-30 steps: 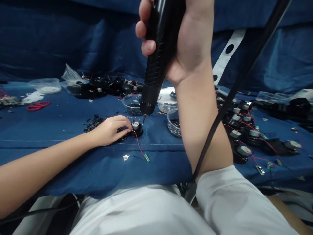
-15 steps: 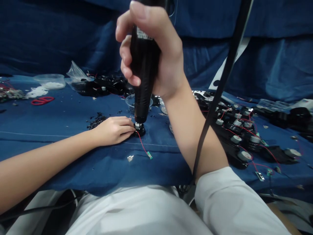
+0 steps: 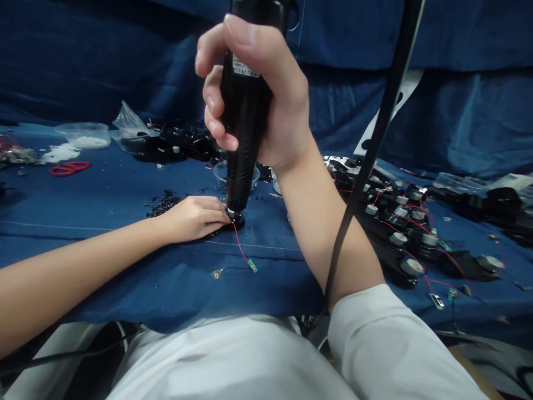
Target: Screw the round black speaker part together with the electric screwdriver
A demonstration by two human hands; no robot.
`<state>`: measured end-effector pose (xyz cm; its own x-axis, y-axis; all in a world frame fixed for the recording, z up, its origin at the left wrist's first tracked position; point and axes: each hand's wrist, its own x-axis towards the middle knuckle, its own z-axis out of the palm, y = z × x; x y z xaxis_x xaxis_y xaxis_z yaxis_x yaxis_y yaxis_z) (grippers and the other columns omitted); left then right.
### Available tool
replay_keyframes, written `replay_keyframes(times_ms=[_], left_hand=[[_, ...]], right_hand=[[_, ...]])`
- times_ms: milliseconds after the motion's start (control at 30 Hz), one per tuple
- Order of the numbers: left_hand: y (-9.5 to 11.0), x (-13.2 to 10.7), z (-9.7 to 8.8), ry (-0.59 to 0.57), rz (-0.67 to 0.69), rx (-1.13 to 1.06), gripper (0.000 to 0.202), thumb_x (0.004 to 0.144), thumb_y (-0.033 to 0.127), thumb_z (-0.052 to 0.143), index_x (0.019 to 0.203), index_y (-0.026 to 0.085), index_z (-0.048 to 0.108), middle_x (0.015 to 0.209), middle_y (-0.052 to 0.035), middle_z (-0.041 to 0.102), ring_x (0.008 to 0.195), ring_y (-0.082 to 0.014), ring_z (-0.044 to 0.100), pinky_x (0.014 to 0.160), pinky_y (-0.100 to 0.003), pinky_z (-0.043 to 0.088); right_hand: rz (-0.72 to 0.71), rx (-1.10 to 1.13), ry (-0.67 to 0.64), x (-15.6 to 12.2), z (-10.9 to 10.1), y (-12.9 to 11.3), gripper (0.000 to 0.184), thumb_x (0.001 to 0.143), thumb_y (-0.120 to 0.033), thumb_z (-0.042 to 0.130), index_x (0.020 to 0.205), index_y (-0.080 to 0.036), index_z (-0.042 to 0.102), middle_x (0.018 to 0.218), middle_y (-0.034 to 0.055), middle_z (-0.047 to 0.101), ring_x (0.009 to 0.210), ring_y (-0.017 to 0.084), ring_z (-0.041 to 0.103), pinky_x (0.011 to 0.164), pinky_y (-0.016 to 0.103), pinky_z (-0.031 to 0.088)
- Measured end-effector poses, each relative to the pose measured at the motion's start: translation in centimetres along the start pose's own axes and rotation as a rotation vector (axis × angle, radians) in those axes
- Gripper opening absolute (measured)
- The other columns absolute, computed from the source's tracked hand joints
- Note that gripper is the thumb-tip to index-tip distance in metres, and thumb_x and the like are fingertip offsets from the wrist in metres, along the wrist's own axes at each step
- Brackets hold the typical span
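My right hand (image 3: 266,94) is wrapped round a black electric screwdriver (image 3: 244,128), held upright with its tip down on a small black round part (image 3: 237,221) on the blue cloth. My left hand (image 3: 194,218) lies beside that part, fingertips pinching its left edge and holding it still. A thin red wire (image 3: 240,247) runs from the part to a small green connector (image 3: 252,268). The screwdriver's black cable (image 3: 366,166) hangs past my right forearm.
Rows of similar black parts with red wires (image 3: 408,233) lie on the right. Clear plastic cups (image 3: 222,173) stand behind the screwdriver. A heap of black parts (image 3: 179,143), a plastic tub (image 3: 83,135) and red scissors (image 3: 69,167) sit at the back left. Small black screws (image 3: 162,203) are scattered nearby.
My right hand brought the screwdriver down from above the part until its tip rests on it. My left hand has kept its hold on the part.
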<state>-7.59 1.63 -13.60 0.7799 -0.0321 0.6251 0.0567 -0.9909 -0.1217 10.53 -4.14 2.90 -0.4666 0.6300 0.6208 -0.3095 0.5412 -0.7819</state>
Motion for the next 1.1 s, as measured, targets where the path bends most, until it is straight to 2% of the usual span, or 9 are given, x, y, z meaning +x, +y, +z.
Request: replay_keyframes(times_ms=[67, 233, 533, 700, 867, 1100], left_hand=[[-0.1, -0.2, 0.2, -0.003, -0.018, -0.014, 0.018, 0.098, 0.017, 0.064, 0.109, 0.020, 0.078, 0.106, -0.0076, 0.081, 0.097, -0.0188, 0.078, 0.090, -0.027, 0.063], [-0.2, -0.6, 0.3, -0.032, -0.070, -0.035, 0.017, 0.098, 0.018, 0.063, 0.106, 0.020, 0.078, 0.100, -0.0065, 0.080, 0.093, -0.0177, 0.077, 0.088, -0.027, 0.064], [1.7, 0.3, 0.1, -0.137, -0.287, -0.008, 0.022, 0.097, 0.020, 0.060, 0.103, 0.021, 0.082, 0.107, -0.0057, 0.080, 0.097, -0.0195, 0.076, 0.094, -0.031, 0.063], [1.0, 0.2, -0.7, -0.192, -0.302, -0.102, 0.023, 0.098, 0.024, 0.061, 0.104, 0.023, 0.083, 0.110, -0.0061, 0.079, 0.101, -0.0197, 0.074, 0.096, -0.030, 0.061], [0.1, -0.4, -0.7, -0.186, -0.439, -0.212, 0.020, 0.092, 0.034, 0.069, 0.104, 0.028, 0.085, 0.113, -0.0039, 0.077, 0.101, -0.0203, 0.073, 0.095, -0.032, 0.059], [0.2, 0.0, -0.2, -0.162, -0.596, -0.346, 0.022, 0.086, 0.044, 0.075, 0.091, 0.025, 0.085, 0.102, -0.0044, 0.079, 0.097, -0.0225, 0.073, 0.092, -0.036, 0.057]], right_hand=[[0.017, -0.019, -0.037, -0.1, -0.3, -0.3, 0.023, 0.092, -0.040, 0.046, 0.082, -0.022, 0.058, 0.063, -0.0046, 0.053, 0.056, 0.011, 0.058, 0.044, 0.019, 0.045], [-0.024, -0.029, -0.022, -0.2, -0.7, -0.2, 0.023, 0.090, -0.043, 0.049, 0.083, -0.022, 0.057, 0.061, -0.0060, 0.051, 0.054, 0.011, 0.057, 0.043, 0.018, 0.043], [0.004, -0.036, -0.033, -0.1, -0.7, -0.5, 0.024, 0.091, -0.040, 0.043, 0.080, -0.023, 0.057, 0.061, -0.0051, 0.051, 0.054, 0.012, 0.056, 0.042, 0.021, 0.042], [-0.045, 0.061, -0.109, -0.1, -0.4, 1.0, 0.022, 0.089, -0.038, 0.046, 0.081, -0.020, 0.058, 0.061, -0.0058, 0.051, 0.053, 0.010, 0.056, 0.042, 0.018, 0.042], [-0.169, 0.238, -0.126, 0.3, 0.1, 3.1, 0.022, 0.085, -0.033, 0.056, 0.077, -0.014, 0.055, 0.054, -0.0062, 0.053, 0.041, 0.009, 0.053, 0.033, 0.016, 0.034], [-0.121, 0.315, -0.267, 0.5, -0.7, 4.9, 0.017, 0.083, -0.026, 0.054, 0.077, -0.010, 0.058, 0.058, -0.0030, 0.057, 0.044, 0.010, 0.057, 0.035, 0.018, 0.039]])
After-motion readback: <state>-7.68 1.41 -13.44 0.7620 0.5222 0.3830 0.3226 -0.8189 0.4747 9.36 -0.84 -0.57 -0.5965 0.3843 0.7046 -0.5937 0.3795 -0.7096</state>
